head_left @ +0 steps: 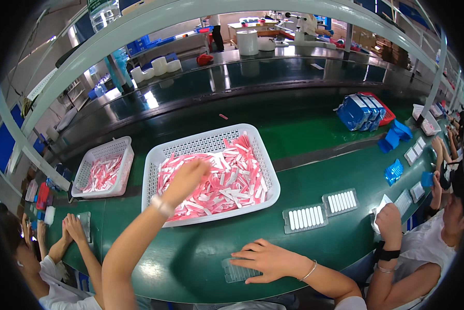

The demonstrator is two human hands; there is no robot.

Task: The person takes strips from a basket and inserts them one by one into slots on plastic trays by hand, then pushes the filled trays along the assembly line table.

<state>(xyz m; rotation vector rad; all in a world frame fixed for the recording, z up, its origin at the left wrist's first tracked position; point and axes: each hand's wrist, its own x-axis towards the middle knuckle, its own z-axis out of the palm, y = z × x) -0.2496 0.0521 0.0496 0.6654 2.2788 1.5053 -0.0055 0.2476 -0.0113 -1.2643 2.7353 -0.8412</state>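
My left hand [190, 178] is over a large white plastic basket [148, 187] heaped with small pink-and-white pieces [221, 186]. Its fingers are bent together and slightly blurred; whatever may be between them does not show. Lower down on the green table, my right hand [273, 261] spans a clear plastic tray [236, 272] with narrow slots, thumb at the near side and fingers across the far side. The palm hides part of that tray. Beyond my right hand lie two clear trays, a nearer one [305, 219] and a farther one [341, 201], both filled with rows of white strips.
A smaller white basket [127, 168] of similar pieces stands at left. Blue packs [361, 111] rest by a red tray [384, 114] at far right. Co-workers sit on both sides, one's hands [72, 228] at left, another's hand [389, 225] at right. A metal frame [139, 33] arches overhead.
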